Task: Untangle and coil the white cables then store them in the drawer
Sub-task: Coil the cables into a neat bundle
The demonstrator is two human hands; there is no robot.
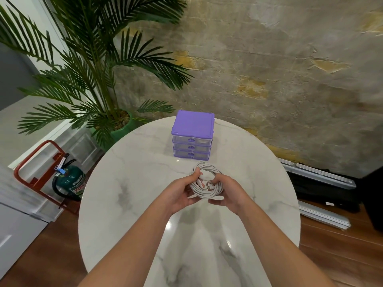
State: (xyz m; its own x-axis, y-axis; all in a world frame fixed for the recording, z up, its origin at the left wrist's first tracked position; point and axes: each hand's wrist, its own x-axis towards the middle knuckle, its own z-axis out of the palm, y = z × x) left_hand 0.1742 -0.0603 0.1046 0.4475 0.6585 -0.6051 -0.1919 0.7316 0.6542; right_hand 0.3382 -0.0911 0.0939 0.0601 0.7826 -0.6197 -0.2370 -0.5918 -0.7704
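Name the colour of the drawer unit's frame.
Purple frame on the drawer unit, clear drawers; head view.

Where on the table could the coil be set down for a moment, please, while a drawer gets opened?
The marble table lies bare left of the purple drawer unit and the left hand, right of the right hand, and nearer, between the forearms. The strip between the unit and the held white cables is tight.

- Even, moderately bright indoor light.
- Glare spots and soft arm shadows on table (128,183).
- Wide-angle bending at edges; blur toward 3 o'clock.
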